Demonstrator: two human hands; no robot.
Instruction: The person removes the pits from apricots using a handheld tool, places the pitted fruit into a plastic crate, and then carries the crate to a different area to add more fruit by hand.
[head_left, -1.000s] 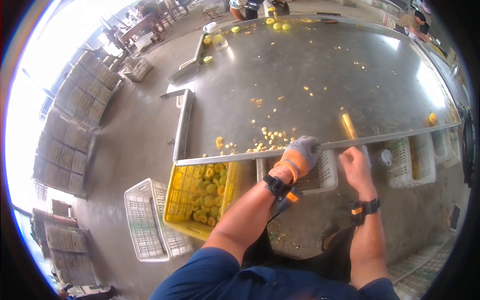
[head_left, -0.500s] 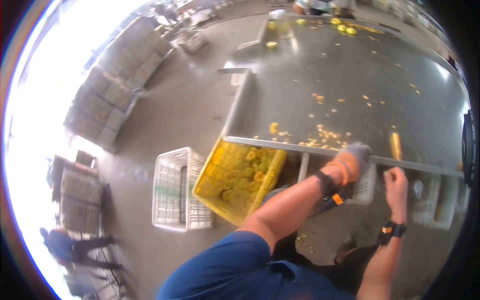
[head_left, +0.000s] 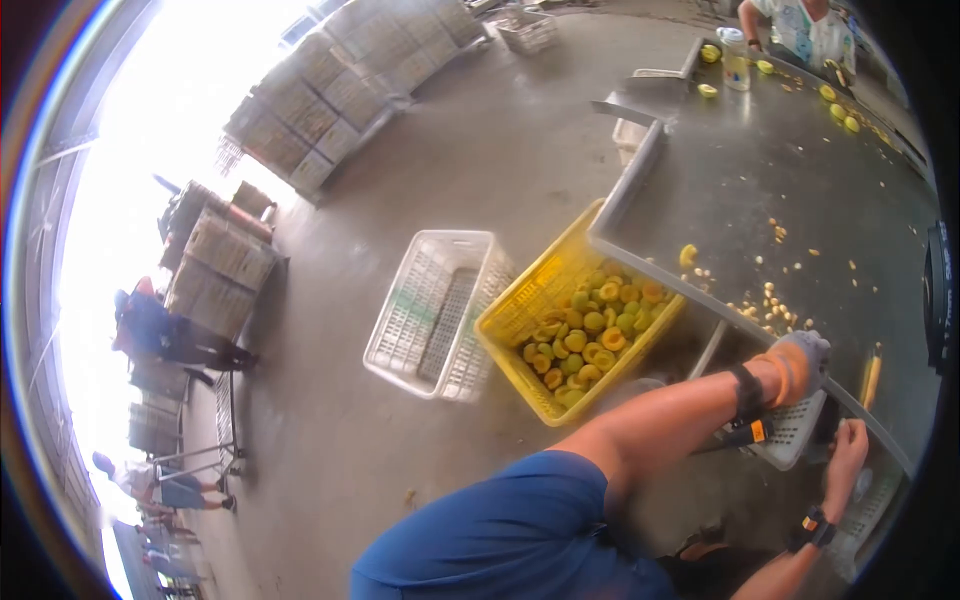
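My left hand [head_left: 803, 362], in a grey glove with an orange cuff, is at the front edge of the metal table [head_left: 720, 180]. Its fingers look bunched together; what they hold, if anything, cannot be made out. Lower right, my bare right hand [head_left: 848, 450] has curled fingers just outside the same edge, their contents hidden. A slim yellow stick-like tool [head_left: 874, 375] lies on the table near both hands. Pale fruit stones [head_left: 770, 305] are scattered beyond my left hand, with a curved yellow fruit piece [head_left: 688, 256] farther left.
Below the table corner, a yellow crate [head_left: 510, 345] holds many halved, peach-like fruits [head_left: 590, 335]. A white crate [head_left: 400, 325] stands beside it on the floor. A bottle [head_left: 735, 60] and a person [head_left: 808, 30] are at the table's far end. Stacked crates [head_left: 300, 110] stand left.
The view has swung left, so the table, crates and my hands appear farther right. Both hands stay close to the table edge. The person at the far end shows more fully.
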